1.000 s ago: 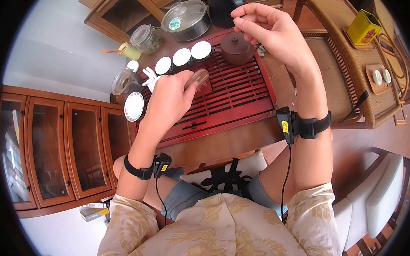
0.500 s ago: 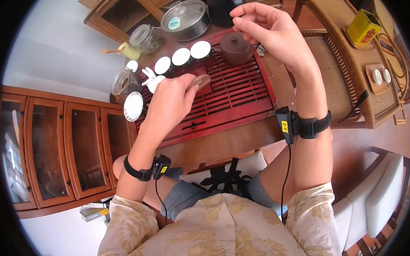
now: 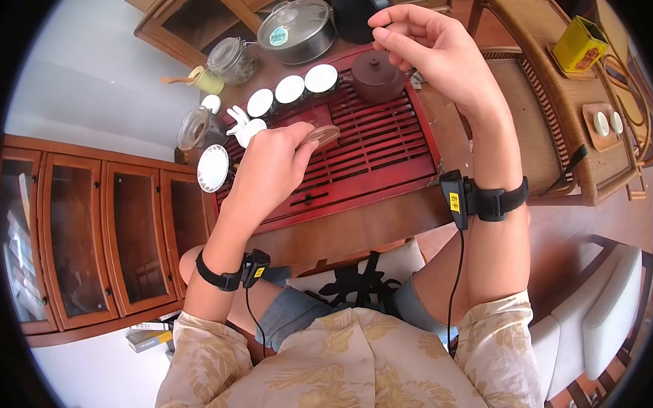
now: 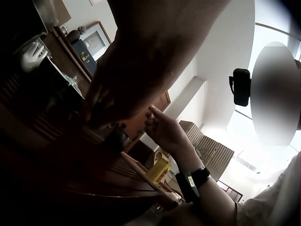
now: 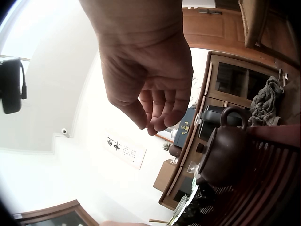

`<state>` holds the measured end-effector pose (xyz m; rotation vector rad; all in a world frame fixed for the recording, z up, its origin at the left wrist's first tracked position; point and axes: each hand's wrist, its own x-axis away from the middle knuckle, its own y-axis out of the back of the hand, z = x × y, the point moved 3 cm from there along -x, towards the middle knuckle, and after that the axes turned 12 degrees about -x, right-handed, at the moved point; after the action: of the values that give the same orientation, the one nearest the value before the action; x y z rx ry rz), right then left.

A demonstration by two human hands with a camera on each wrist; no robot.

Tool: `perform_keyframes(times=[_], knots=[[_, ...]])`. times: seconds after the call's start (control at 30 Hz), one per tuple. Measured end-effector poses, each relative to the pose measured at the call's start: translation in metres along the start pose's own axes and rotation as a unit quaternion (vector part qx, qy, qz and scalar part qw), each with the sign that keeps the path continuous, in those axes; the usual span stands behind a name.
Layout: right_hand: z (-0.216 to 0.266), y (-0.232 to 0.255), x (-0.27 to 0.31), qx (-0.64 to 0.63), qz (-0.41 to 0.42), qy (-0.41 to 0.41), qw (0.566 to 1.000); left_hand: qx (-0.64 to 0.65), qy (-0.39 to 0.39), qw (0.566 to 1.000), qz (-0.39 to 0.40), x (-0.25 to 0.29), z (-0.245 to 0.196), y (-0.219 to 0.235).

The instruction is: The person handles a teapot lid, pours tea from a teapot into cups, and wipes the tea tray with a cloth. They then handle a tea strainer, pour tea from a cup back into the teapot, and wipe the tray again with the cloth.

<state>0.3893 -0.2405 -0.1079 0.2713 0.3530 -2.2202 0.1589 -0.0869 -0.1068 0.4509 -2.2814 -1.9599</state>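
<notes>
Over the red slatted tea tray (image 3: 385,179), my left hand (image 3: 269,162) pinches a small round see-through piece (image 3: 324,136), tilted in the fingers. Whether it is a shallow cup or a lid I cannot tell. In the left wrist view the hand is dark and the piece is hidden. My right hand (image 3: 443,60) is raised near the brown teapot (image 3: 377,80), its fingers loosely bent with nothing in them. Three white-lined cups (image 3: 290,90) line the tray's far side. A white figure with long ears (image 3: 247,131) stands just beyond my left hand.
A white dish with a patterned rim (image 3: 213,168) sits at the tray's left end. Behind are glass jars (image 3: 231,61), a lidded glass-topped pot (image 3: 296,32) and a black kettle (image 3: 353,16). To the right, a wicker stand (image 3: 520,114) holds a yellow tin (image 3: 579,44).
The see-through piece has tipped flatter and shifted slightly right and toward me, as my left hand turned a little. My right hand has stayed in place.
</notes>
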Motion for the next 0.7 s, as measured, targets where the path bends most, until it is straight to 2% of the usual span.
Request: perform_keyframes(times=[0.27, 0.37, 0.47, 0.57, 0.7], knots=[[-0.0003, 0.0005, -0.0003, 0.007, 0.006, 0.002, 1.0, 0.013, 0.004, 1.0, -0.006, 0.0012, -0.0012, 0.0048], [0.0001, -0.0001, 0.0004, 0.006, 0.001, 0.005, 1.0, -0.016, -0.012, 0.999, 0.032, 0.0011, 0.0006, -0.0004], [0.0011, -0.0004, 0.0004, 0.006, 0.002, -0.003, 1.0, 0.003, -0.02, 1.0, -0.022, 0.0017, -0.0022, 0.0053], [0.0007, -0.001, 0.0006, 0.0, -0.001, -0.002, 1.0, -0.014, -0.025, 1.0, 0.007, 0.0007, 0.0026, -0.0023], [0.0016, 0.0006, 0.0015, 0.01, 0.001, -0.003, 1.0, 0.003, -0.018, 1.0, -0.005, -0.0004, 0.002, 0.0021]])
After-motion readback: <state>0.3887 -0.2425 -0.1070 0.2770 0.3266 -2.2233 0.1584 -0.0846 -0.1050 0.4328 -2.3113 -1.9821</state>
